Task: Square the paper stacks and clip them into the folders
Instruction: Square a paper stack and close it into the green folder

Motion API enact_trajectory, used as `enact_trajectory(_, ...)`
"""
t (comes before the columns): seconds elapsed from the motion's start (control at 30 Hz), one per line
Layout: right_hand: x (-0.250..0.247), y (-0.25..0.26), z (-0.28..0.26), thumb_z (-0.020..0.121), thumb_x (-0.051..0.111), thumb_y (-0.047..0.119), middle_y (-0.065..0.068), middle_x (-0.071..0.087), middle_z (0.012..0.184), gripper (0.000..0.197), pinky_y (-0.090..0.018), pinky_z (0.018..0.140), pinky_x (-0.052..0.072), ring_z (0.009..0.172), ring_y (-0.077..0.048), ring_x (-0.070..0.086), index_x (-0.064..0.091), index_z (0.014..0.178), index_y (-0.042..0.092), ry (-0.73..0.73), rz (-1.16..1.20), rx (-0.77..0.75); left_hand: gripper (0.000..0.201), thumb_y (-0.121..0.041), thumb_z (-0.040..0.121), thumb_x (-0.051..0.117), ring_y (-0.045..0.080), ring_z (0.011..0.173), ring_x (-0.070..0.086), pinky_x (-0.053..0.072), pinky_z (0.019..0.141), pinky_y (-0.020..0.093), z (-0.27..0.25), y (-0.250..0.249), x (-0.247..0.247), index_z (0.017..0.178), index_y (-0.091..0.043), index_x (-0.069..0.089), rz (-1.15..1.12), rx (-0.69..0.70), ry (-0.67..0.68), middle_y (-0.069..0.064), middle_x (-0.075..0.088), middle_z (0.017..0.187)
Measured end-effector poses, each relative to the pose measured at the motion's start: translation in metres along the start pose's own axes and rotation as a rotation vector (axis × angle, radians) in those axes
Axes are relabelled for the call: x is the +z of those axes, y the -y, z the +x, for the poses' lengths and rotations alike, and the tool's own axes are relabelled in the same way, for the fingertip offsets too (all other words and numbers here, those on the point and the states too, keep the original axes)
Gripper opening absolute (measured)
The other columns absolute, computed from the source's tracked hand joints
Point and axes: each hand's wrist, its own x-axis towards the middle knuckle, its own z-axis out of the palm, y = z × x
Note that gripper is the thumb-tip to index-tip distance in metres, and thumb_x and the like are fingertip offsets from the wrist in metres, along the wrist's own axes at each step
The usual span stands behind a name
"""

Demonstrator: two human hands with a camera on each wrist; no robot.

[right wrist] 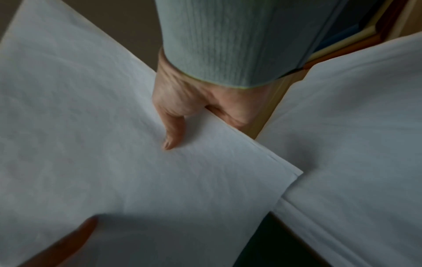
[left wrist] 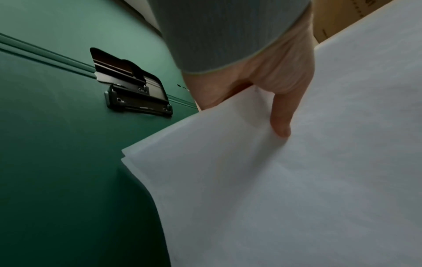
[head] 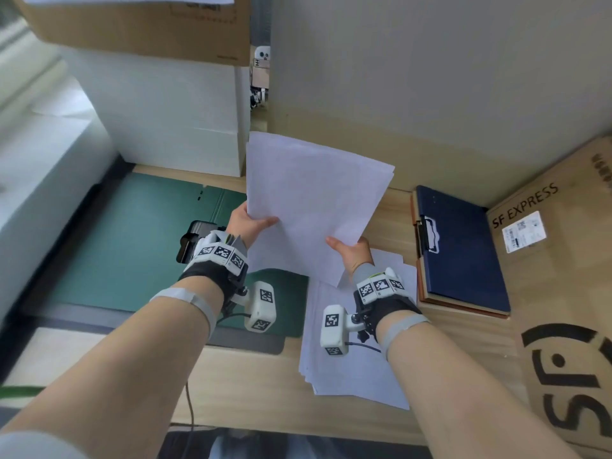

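Here both hands, left hand [head: 246, 223] and right hand [head: 352, 251], pinch an uneven paper stack [head: 314, 207] above the worktop [head: 251, 385]; squaring it comes next, seemingly, before the open green folder [head: 139, 240].

A: What stands at the back left?
B: A white box [head: 172, 117] on the wooden bench [head: 251, 385], and a brown carton [head: 139, 24] resting on top of it.

A: And on the right?
B: A big carton [head: 563, 293] printed "SF EXPRESS", lying at the bench's right end. It carries a white label [head: 523, 230] near its upper edge and large black lettering lower down.

A: Behind everything?
B: A plain wall [head: 430, 77]. In the gap between the white box and the wall sits a small figure [head: 261, 77], too small to make out.

A: Anything near the front?
B: A thin black cable [head: 189, 402] hangs across the bench's front edge, and a green leaf tip [head: 20, 390] shows at the far left.
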Motion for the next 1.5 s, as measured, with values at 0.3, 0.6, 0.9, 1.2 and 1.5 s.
enact_trajectory(0.3, 0.035, 0.001, -0.009, 0.082, 0.07, 0.012, -0.017, 0.06, 0.127, 0.046, -0.026, 0.098, 0.041, 0.118, -0.029, 0.057, 0.054, 0.121, -0.006, 0.008, -0.14, -0.057, 0.044, 0.001, 0.081, 0.066, 0.031, 0.114, 0.06, 0.047, 0.093, 0.035, 0.007, 0.012, -0.039, 0.123, -0.002, 0.055, 0.223, -0.032, 0.012, 0.017, 0.063, 0.123)
enact_trajectory(0.6, 0.047, -0.03, -0.002, 0.084, 0.067, 0.022, -0.017, 0.061, 0.125, 0.045, -0.032, 0.093, 0.045, 0.115, -0.031, 0.059, 0.056, 0.119, -0.005, 0.047, -0.474, 0.183, 0.046, -0.003, 0.081, 0.063, 0.027, 0.098, 0.06, 0.051, 0.082, 0.032, 0.04, 0.06, -0.073, 0.125, -0.006, 0.051, 0.7, -0.265, 0.047, 0.008, 0.061, 0.107)
enact_trajectory(0.9, 0.049, -0.048, 0.0, 0.086, 0.066, 0.018, -0.015, 0.059, 0.13, 0.045, -0.028, 0.092, 0.041, 0.12, -0.03, 0.056, 0.055, 0.123, -0.004, 0.083, -0.446, 0.266, 0.049, -0.033, 0.077, 0.065, 0.036, 0.099, 0.063, 0.054, 0.087, 0.045, 0.065, 0.069, -0.073, 0.12, -0.012, 0.054, 1.024, -0.285, 0.084, 0.015, 0.061, 0.116)
enact_trajectory(1.2, 0.064, -0.053, 0.002, 0.086, 0.066, 0.018, -0.014, 0.057, 0.132, 0.049, -0.025, 0.09, 0.039, 0.122, -0.029, 0.054, 0.051, 0.126, -0.004, 0.116, -0.405, 0.311, 0.012, -0.02, 0.083, 0.058, 0.026, 0.067, 0.052, 0.042, 0.06, 0.029, 0.062, 0.05, -0.069, 0.081, -0.008, 0.057, 1.174, -0.262, 0.163, 0.005, 0.051, 0.07)
enact_trajectory(1.5, 0.071, -0.054, 0.006, 0.085, 0.066, 0.023, -0.013, 0.054, 0.134, 0.055, -0.031, 0.1, 0.039, 0.125, -0.029, 0.052, 0.048, 0.129, -0.003, 0.148, -0.436, 0.333, 0.017, -0.02, 0.087, 0.05, 0.026, 0.073, 0.051, 0.04, 0.066, 0.029, 0.068, 0.049, -0.075, 0.08, -0.005, 0.053, 1.211, -0.272, 0.26, 0.01, 0.056, 0.08)
